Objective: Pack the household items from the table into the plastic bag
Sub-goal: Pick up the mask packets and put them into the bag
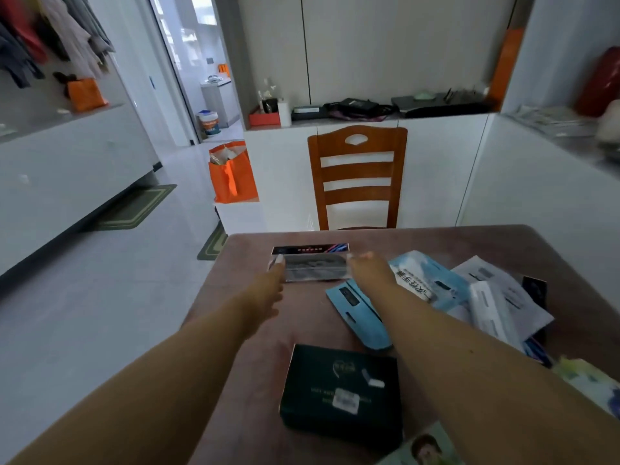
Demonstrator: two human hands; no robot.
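Both arms reach out across the brown counter (255, 330) toward a flat clear packet (315, 266) with something dark inside, lying near the far edge. The left hand (273, 280) is at the packet's left end and the right hand (367, 270) at its right end, each grip touching or pinching an end; motion blur makes it impossible to tell whether the fingers are actually curled round it. Just beyond the packet, farther from both grips, lies a long dark box (310, 249) with a coloured stripe. Below the right forearm sits a light blue packet (355, 313), and to the right of that grip is a loose heap of blue and white packets (469, 290). Nearer the person, between the two forearms, rests a dark green box (342, 391) with a white label. A wooden chair (357, 176) stands past the counter, and an orange bag (233, 176) sits on the floor to the left of it.
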